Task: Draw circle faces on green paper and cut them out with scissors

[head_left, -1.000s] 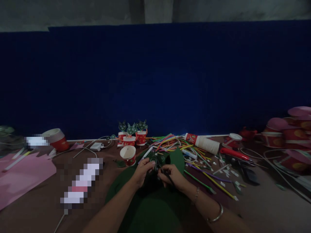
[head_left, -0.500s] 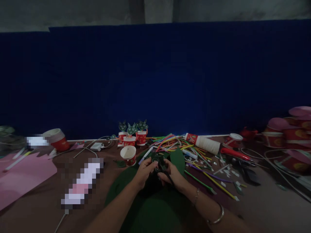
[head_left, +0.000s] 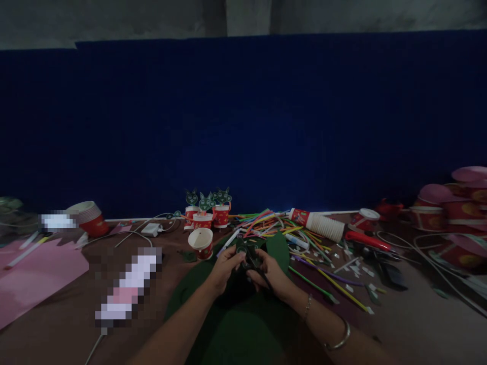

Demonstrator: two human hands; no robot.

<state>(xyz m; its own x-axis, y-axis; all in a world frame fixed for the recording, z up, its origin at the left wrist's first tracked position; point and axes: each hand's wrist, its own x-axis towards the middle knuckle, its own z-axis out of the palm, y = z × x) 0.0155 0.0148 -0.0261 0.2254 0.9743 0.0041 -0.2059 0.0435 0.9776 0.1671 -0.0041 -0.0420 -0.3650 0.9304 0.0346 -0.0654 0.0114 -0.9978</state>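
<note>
In the middle of the view, my left hand (head_left: 227, 266) pinches a small dark green paper piece (head_left: 241, 248) with pale outlines. My right hand (head_left: 266, 274) is closed around dark scissors (head_left: 250, 258), whose blades reach toward that piece; the blades are hard to make out in the dim light. Both hands are close together above a large dark green paper sheet (head_left: 243, 329). An upright red paper cup (head_left: 201, 244) with a white inside stands left of my fingers. Colourful pipe cleaners (head_left: 266, 220) lie just behind my hands.
Behind stand several red cups (head_left: 221, 217) with green animal faces. Pink paper (head_left: 41, 279) and a cup stack (head_left: 88, 219) are at left. To the right lie another cup stack (head_left: 323, 226), a red-handled tool (head_left: 371, 242), white scraps and cables, with pink-topped cups (head_left: 429, 218) beyond.
The dark green piece and the scissors have tilted slightly between my fingers. Both hands stay in nearly the same place.
</note>
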